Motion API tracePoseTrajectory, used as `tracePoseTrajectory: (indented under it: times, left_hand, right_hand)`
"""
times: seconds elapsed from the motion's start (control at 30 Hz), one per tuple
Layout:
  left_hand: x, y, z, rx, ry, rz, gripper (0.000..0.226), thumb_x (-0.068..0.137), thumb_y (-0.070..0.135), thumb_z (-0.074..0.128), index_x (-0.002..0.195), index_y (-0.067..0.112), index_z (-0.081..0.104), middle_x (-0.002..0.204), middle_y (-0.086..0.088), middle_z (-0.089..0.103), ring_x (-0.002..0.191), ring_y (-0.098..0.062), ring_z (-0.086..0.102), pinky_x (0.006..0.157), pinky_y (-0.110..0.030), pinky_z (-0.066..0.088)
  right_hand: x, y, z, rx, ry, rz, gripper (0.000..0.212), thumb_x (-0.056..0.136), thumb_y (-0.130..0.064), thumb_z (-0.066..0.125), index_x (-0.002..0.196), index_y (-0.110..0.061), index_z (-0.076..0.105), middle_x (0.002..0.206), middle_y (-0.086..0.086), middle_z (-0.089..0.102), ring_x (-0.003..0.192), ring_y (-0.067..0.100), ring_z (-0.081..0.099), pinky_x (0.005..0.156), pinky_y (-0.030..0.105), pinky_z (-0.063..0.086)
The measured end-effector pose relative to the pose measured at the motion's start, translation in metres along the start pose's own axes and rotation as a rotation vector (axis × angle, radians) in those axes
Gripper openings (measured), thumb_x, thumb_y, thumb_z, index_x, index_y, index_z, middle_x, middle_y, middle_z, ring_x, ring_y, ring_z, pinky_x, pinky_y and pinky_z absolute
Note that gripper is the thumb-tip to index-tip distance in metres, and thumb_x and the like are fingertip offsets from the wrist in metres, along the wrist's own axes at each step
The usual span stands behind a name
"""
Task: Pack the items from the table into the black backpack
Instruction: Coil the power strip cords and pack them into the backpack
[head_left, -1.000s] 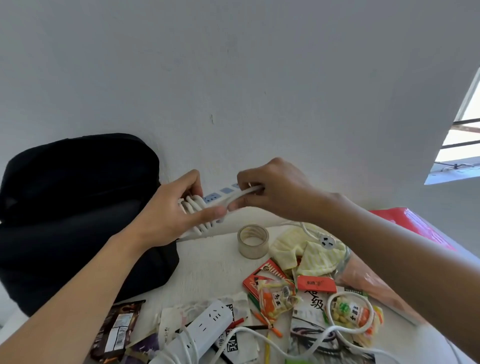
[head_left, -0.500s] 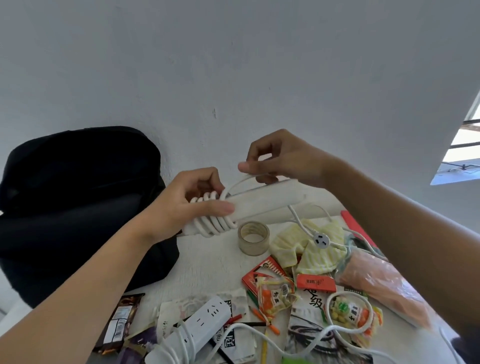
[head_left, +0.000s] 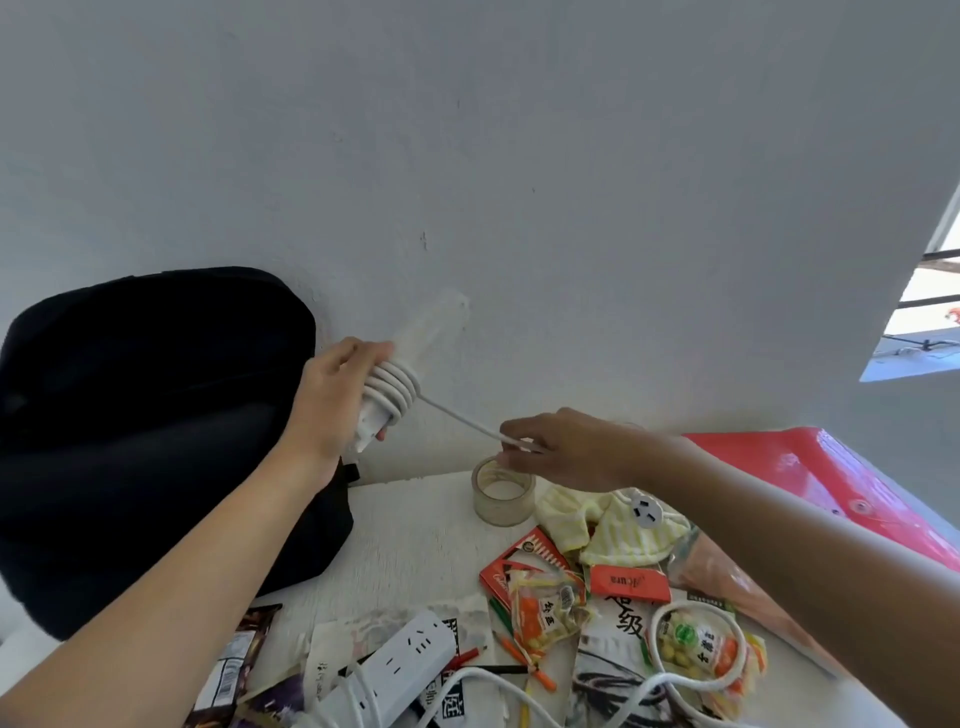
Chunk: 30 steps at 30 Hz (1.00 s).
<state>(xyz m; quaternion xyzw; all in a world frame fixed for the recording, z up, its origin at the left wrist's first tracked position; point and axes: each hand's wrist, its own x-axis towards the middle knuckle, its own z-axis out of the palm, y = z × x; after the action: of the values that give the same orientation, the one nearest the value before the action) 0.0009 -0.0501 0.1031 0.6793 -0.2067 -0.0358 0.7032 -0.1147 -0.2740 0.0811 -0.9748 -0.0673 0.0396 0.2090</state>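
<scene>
Left hand (head_left: 332, 395) grips a white plastic power strip (head_left: 410, 358) with cord turns wound round its body, held just right of the black fabric backpack (head_left: 156, 415). Right hand (head_left: 561, 447) pinches the taut white cord (head_left: 457, 413) further right.

Backpack interior is hidden, so its contents cannot be told. Judged early in the task: a clear tape roll (head_left: 503, 491), a second white power strip (head_left: 410, 649) and orange snack packets (head_left: 545, 603) lie unpacked on the white surface (head_left: 415, 530), right of the backpack.

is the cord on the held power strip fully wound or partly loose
Partly wound: the cord coils several times round the power strip in the left hand, but a straight stretch runs out to the right hand.
</scene>
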Motion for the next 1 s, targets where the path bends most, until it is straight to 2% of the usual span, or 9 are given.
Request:
tracePoseTrajectory:
  times: [0.1, 0.2, 0.37, 0.5, 0.63, 0.77, 0.83, 0.93, 1.0]
  left_hand:
    - [0.002, -0.014, 0.003, 0.256, -0.034, 0.038, 0.041, 0.094, 0.034, 0.069, 0.068, 0.012, 0.047, 0.061, -0.002, 0.051, 0.058, -0.023, 0.051, 0.052, -0.034, 0.047]
    - [0.002, -0.019, -0.003, 0.514, -0.139, 0.112, 0.051, 0.084, 0.047, 0.073, 0.074, 0.006, 0.044, 0.063, 0.002, 0.047, 0.062, -0.011, 0.044, 0.061, -0.030, 0.042]
    - [-0.006, -0.007, -0.012, 0.487, -0.402, 0.114, 0.070, 0.061, 0.072, 0.080, 0.076, 0.012, 0.047, 0.065, -0.003, 0.054, 0.057, -0.013, 0.049, 0.053, -0.030, 0.043]
    - [-0.018, 0.005, -0.002, 0.650, -0.420, 0.192, 0.072, 0.057, 0.071, 0.086, 0.077, 0.013, 0.047, 0.062, 0.006, 0.052, 0.054, -0.005, 0.046, 0.049, -0.020, 0.038]
    - [-0.027, 0.006, 0.014, 0.795, -0.454, 0.316, 0.063, 0.065, 0.066, 0.085, 0.078, 0.015, 0.050, 0.067, -0.006, 0.058, 0.054, -0.006, 0.047, 0.051, -0.027, 0.041]
    - [-0.028, 0.016, 0.021, 0.665, -0.547, 0.387, 0.054, 0.070, 0.059, 0.083, 0.076, 0.015, 0.052, 0.072, -0.007, 0.060, 0.062, -0.024, 0.053, 0.056, -0.035, 0.045]
    - [-0.027, 0.026, 0.023, 0.537, -0.658, 0.357, 0.048, 0.073, 0.052, 0.081, 0.076, 0.011, 0.055, 0.070, -0.005, 0.056, 0.062, -0.018, 0.049, 0.055, -0.026, 0.041]
    - [-0.030, 0.031, 0.025, 0.262, -0.745, 0.210, 0.041, 0.076, 0.039, 0.077, 0.078, 0.003, 0.058, 0.071, -0.006, 0.055, 0.066, -0.018, 0.053, 0.059, -0.025, 0.045]
    - [-0.034, 0.029, 0.028, 0.052, -0.689, 0.087, 0.032, 0.075, 0.033, 0.075, 0.078, 0.006, 0.057, 0.072, -0.010, 0.056, 0.063, -0.027, 0.060, 0.055, -0.032, 0.054]
  right_hand:
    - [-0.002, -0.012, -0.007, -0.046, -0.001, -0.103, 0.032, 0.107, -0.040, 0.040, 0.094, -0.013, 0.052, 0.065, -0.003, 0.050, 0.056, 0.010, 0.043, 0.062, 0.029, 0.038]
    - [-0.002, -0.016, -0.014, 0.034, 0.109, -0.217, 0.033, 0.105, -0.035, 0.046, 0.083, -0.010, 0.050, 0.061, -0.003, 0.044, 0.052, 0.010, 0.036, 0.055, 0.025, 0.033]
    - [0.002, -0.011, -0.019, 0.151, 0.456, -0.338, 0.024, 0.098, -0.034, 0.061, 0.085, -0.015, 0.066, 0.066, -0.006, 0.057, 0.058, 0.014, 0.048, 0.057, 0.030, 0.041]
    - [0.008, -0.021, -0.020, 0.150, 0.690, -0.423, 0.028, 0.075, -0.035, 0.085, 0.071, -0.011, 0.070, 0.062, -0.004, 0.060, 0.057, 0.014, 0.051, 0.054, 0.017, 0.036]
    - [0.004, -0.027, -0.026, 0.218, 0.598, -0.387, 0.033, 0.059, -0.035, 0.094, 0.068, -0.012, 0.072, 0.061, -0.001, 0.066, 0.052, 0.015, 0.053, 0.050, 0.025, 0.040]
    - [-0.003, -0.023, -0.045, 0.428, 0.505, -0.317, 0.038, 0.055, -0.035, 0.096, 0.075, -0.013, 0.072, 0.075, 0.003, 0.069, 0.054, 0.020, 0.053, 0.053, 0.027, 0.040]
    - [-0.006, -0.015, -0.056, 0.580, 0.364, -0.295, 0.032, 0.062, -0.031, 0.091, 0.077, -0.009, 0.073, 0.077, 0.005, 0.070, 0.058, 0.031, 0.056, 0.057, 0.030, 0.044]
    - [-0.007, -0.002, -0.052, 0.913, 0.194, -0.203, 0.012, 0.084, -0.016, 0.071, 0.075, -0.007, 0.074, 0.071, 0.004, 0.069, 0.059, 0.015, 0.063, 0.054, 0.022, 0.050]
    - [-0.004, 0.008, -0.037, 1.125, 0.127, -0.075, 0.031, 0.099, -0.003, 0.050, 0.077, -0.003, 0.072, 0.061, 0.002, 0.060, 0.050, 0.011, 0.055, 0.048, 0.021, 0.045]
